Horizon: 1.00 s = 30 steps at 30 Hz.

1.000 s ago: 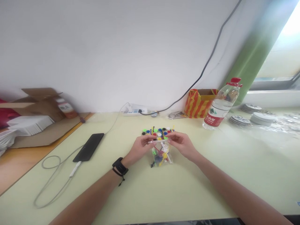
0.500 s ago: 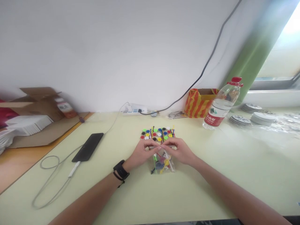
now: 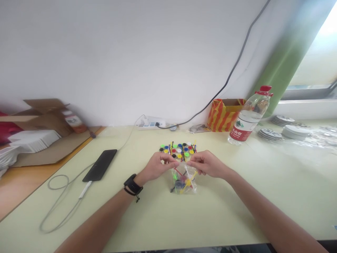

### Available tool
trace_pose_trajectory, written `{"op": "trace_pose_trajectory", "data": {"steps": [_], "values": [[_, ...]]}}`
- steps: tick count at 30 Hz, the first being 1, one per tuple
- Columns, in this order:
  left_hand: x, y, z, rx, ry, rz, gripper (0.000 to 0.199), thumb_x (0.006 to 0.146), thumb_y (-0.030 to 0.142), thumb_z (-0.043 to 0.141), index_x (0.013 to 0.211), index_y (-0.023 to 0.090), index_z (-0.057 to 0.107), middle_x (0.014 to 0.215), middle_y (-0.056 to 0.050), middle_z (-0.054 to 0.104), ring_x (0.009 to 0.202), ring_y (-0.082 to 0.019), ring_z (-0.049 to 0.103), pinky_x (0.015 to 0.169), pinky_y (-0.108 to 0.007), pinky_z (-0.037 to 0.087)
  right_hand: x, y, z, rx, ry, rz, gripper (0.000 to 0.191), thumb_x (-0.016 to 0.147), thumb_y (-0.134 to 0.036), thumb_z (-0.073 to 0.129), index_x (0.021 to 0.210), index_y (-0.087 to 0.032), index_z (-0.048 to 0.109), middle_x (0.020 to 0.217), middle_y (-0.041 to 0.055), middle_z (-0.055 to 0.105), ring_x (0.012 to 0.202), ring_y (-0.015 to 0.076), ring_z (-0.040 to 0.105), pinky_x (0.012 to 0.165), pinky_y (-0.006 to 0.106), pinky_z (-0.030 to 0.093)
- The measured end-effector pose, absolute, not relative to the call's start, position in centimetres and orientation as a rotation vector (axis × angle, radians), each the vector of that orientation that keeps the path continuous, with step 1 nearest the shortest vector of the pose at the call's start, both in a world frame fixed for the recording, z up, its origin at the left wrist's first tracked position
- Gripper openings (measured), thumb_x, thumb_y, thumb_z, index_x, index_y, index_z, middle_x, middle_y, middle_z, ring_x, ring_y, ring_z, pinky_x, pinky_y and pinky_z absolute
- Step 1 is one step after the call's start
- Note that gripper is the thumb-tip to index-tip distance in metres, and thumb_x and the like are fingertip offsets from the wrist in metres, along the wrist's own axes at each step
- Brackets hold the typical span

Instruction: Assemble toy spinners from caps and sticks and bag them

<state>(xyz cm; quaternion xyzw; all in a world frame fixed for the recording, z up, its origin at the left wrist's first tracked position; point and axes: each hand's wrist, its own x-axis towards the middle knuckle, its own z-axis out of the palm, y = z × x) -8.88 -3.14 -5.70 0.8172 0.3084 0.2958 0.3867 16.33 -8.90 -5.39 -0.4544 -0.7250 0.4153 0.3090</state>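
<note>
A small clear plastic bag (image 3: 184, 184) lies on the table in front of me, with coloured discs and arrow-shaped pieces inside. My left hand (image 3: 159, 167) pinches the left part of its top edge between thumb and finger. At the right part of that edge, my right hand (image 3: 207, 164) has the same kind of pinch. Just behind the bag, several round coloured pieces (image 3: 179, 150) lie in rows, with arrow-shaped pieces (image 3: 195, 147) among them. My hands partly cover the nearest row.
To the left lies a black phone (image 3: 100, 165) on a cable. A water bottle (image 3: 246, 121) stands at the back right beside a striped bag (image 3: 222, 116). Farther right are stacked discs (image 3: 270, 134). A power strip (image 3: 151, 123) sits by the wall; a cardboard box (image 3: 50, 116) is far left.
My hands have moved apart along the bag's top edge, the right one shifting right and the left one slightly left. The bag stays in about the same place.
</note>
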Motion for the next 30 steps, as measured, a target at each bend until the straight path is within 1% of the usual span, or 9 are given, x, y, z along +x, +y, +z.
{"op": "trace_pose_trajectory", "data": {"steps": [4,7,12,15,18,22,24,26,30], "values": [[-9.1,-3.1,-5.5,2.091,0.777,0.735,0.033,0.087,0.047,0.073,0.074,0.017,0.079,0.068,-0.004,0.072,0.063,-0.014,0.057,0.060,-0.026,0.041,17.1,-9.4,-4.2,-1.220,-1.962,1.116,0.045,0.093,-0.059,0.059,0.070,-0.021,0.057,0.053,-0.0023,0.057,0.044,0.0109,0.048,0.045,0.023,0.038],[-9.1,-3.4,-5.9,2.077,0.760,0.707,0.038,0.087,0.050,0.072,0.073,0.016,0.078,0.066,-0.004,0.071,0.060,-0.014,0.056,0.057,-0.025,0.041,17.4,-10.0,-3.7,-1.199,-2.028,1.085,0.044,0.094,-0.059,0.057,0.073,-0.021,0.059,0.055,-0.0020,0.056,0.047,0.0110,0.047,0.046,0.023,0.037],[-8.7,-4.1,-5.5,2.064,0.750,0.693,0.037,0.089,0.049,0.070,0.076,0.016,0.078,0.069,-0.005,0.073,0.062,-0.014,0.057,0.058,-0.025,0.042,17.4,-11.4,-3.7,-1.178,-2.134,0.788,0.035,0.095,-0.049,0.061,0.074,-0.020,0.065,0.060,-0.0026,0.055,0.055,0.0111,0.042,0.050,0.024,0.033],[-8.6,-4.3,-4.7,2.108,0.741,0.682,0.033,0.089,0.047,0.071,0.075,0.018,0.079,0.070,-0.004,0.073,0.064,-0.015,0.059,0.061,-0.026,0.043,17.6,-12.0,-3.8,-1.194,-2.117,0.766,0.035,0.098,-0.045,0.056,0.077,-0.021,0.069,0.061,-0.0013,0.058,0.057,0.0124,0.046,0.054,0.026,0.037],[-8.6,-4.6,-4.0,2.139,0.718,0.668,0.029,0.088,0.045,0.072,0.078,0.020,0.081,0.073,-0.004,0.075,0.066,-0.016,0.061,0.061,-0.027,0.043,18.1,-12.6,-3.9,-1.203,-2.055,0.844,0.033,0.098,-0.046,0.057,0.081,-0.021,0.072,0.067,0.0005,0.065,0.060,0.0137,0.052,0.058,0.026,0.043],[-8.4,-5.7,-3.2,2.170,0.636,0.658,0.024,0.087,0.043,0.074,0.082,0.020,0.081,0.078,-0.006,0.077,0.070,-0.017,0.064,0.061,-0.027,0.044,18.5,-13.9,-3.2,-1.242,-2.048,0.934,0.033,0.097,-0.047,0.058,0.083,-0.022,0.076,0.066,0.0012,0.067,0.058,0.0143,0.057,0.057,0.026,0.045],[-8.4,-6.5,-2.5,2.175,0.602,0.652,0.023,0.088,0.042,0.073,0.083,0.020,0.080,0.079,-0.006,0.077,0.071,-0.017,0.065,0.063,-0.027,0.046,19.0,-14.8,-2.4,-1.268,-2.095,0.910,0.033,0.098,-0.047,0.058,0.086,-0.024,0.078,0.067,0.0019,0.070,0.059,0.0153,0.059,0.055,0.026,0.045],[-8.5,-7.2,-1.6,2.178,0.608,0.684,0.022,0.088,0.041,0.073,0.083,0.020,0.078,0.079,-0.005,0.076,0.070,-0.016,0.064,0.064,-0.028,0.048,20.2,-15.6,-1.5,-1.313,-2.144,0.781,0.032,0.098,-0.047,0.058,0.088,-0.026,0.079,0.069,0.0026,0.072,0.060,0.0161,0.060,0.053,0.026,0.044],[-9.8,-8.1,1.5,2.194,0.690,0.900,0.015,0.089,0.035,0.073,0.093,0.021,0.077,0.087,-0.005,0.077,0.071,-0.017,0.064,0.067,-0.030,0.053,24.5,-16.0,-0.5,-1.414,-2.134,0.284,0.031,0.097,-0.046,0.059,0.086,-0.026,0.079,0.073,0.0045,0.073,0.058,0.0167,0.060,0.050,0.028,0.044]]}}
